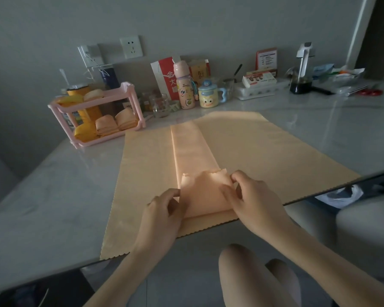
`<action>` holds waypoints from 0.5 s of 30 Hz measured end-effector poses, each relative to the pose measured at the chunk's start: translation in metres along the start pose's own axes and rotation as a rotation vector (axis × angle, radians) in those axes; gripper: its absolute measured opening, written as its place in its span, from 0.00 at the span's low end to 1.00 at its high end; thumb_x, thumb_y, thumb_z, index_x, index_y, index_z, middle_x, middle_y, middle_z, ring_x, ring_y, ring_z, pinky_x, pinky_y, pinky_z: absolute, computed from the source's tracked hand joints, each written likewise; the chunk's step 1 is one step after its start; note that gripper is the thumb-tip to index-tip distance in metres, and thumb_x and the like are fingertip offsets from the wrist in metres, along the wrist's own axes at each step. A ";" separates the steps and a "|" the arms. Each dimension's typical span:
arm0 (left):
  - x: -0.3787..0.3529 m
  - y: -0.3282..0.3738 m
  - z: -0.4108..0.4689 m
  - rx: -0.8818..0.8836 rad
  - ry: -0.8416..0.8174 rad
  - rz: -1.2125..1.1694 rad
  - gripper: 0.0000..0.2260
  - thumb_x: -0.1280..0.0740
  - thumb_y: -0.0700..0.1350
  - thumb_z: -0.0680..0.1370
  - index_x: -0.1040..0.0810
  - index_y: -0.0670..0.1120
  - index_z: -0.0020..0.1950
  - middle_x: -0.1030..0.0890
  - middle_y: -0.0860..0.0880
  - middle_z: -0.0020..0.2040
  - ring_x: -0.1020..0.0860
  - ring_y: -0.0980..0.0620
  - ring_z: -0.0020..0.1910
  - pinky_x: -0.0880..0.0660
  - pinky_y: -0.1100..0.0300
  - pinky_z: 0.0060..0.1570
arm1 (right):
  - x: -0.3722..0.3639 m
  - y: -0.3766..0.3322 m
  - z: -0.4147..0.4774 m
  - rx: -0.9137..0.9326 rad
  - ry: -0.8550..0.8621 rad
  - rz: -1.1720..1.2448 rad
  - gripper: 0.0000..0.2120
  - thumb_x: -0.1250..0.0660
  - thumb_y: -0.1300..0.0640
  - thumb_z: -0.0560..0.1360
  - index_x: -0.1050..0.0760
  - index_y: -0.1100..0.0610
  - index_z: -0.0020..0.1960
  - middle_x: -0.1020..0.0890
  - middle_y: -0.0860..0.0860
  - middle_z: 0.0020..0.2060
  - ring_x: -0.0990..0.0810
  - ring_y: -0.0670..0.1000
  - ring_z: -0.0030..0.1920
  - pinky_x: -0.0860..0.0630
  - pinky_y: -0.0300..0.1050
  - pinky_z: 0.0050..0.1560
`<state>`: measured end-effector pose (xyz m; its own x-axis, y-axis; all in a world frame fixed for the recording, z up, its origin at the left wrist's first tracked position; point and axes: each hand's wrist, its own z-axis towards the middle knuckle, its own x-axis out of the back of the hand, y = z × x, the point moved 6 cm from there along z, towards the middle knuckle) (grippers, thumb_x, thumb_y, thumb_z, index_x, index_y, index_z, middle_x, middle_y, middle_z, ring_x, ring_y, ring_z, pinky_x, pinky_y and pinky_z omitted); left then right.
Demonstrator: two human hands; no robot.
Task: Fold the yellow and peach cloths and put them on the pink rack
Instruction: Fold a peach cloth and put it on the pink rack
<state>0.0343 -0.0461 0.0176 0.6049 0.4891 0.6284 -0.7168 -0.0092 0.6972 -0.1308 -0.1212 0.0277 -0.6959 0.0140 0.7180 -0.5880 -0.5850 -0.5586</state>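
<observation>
A peach cloth (pixel 193 156), folded into a long narrow strip, lies down the middle of a larger flat peach cloth (pixel 264 151) spread on the table. Its near end is turned back over the strip. My left hand (pixel 164 209) pinches the left edge of that turned end, and my right hand (pixel 251 196) pinches its right edge. The pink rack (pixel 129 100) stands at the back left. Folded yellow cloths (pixel 84 131) and peach cloths (pixel 106 127) sit on its two shelves.
Along the wall stand a pink bottle (pixel 184 89), a yellow cartoon mug (pixel 208 96), a glass jar (pixel 161 105), a red and white bag (pixel 164 74), boxes and a dispenser (pixel 303 69). The table's front edge (pixel 319 193) runs just below the cloth. My knees are under it.
</observation>
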 end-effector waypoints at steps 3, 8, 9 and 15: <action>-0.005 0.007 -0.004 0.030 0.062 0.197 0.09 0.36 0.45 0.77 0.27 0.51 0.57 0.26 0.53 0.34 0.29 0.55 0.37 0.36 0.65 0.33 | -0.006 -0.005 0.001 0.019 0.049 -0.208 0.14 0.43 0.46 0.79 0.32 0.55 0.57 0.20 0.50 0.45 0.21 0.54 0.46 0.36 0.45 0.37; -0.009 0.019 -0.004 -0.302 0.152 0.371 0.21 0.30 0.30 0.65 0.24 0.47 0.53 0.25 0.46 0.51 0.33 0.50 0.50 0.34 0.58 0.46 | -0.012 -0.003 0.002 0.024 0.184 -0.367 0.13 0.25 0.59 0.65 0.26 0.60 0.44 0.24 0.54 0.34 0.25 0.55 0.26 0.44 0.37 0.24; -0.012 0.021 -0.003 -0.368 0.125 0.397 0.19 0.31 0.29 0.63 0.22 0.47 0.49 0.23 0.47 0.51 0.33 0.50 0.51 0.35 0.59 0.48 | -0.010 -0.009 0.002 0.038 0.212 -0.374 0.14 0.25 0.64 0.60 0.26 0.60 0.42 0.25 0.54 0.33 0.26 0.54 0.25 0.44 0.35 0.23; -0.019 0.009 -0.005 -0.410 -0.020 0.424 0.16 0.27 0.35 0.64 0.24 0.50 0.46 0.21 0.58 0.48 0.31 0.52 0.54 0.39 0.65 0.48 | -0.036 -0.047 -0.012 0.421 -0.094 -0.164 0.19 0.49 0.55 0.76 0.25 0.60 0.58 0.21 0.53 0.54 0.22 0.52 0.53 0.24 0.44 0.54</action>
<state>0.0147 -0.0516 0.0102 0.2400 0.4998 0.8322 -0.9706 0.1395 0.1961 -0.0829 -0.0845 0.0238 -0.5558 0.0713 0.8282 -0.4549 -0.8600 -0.2312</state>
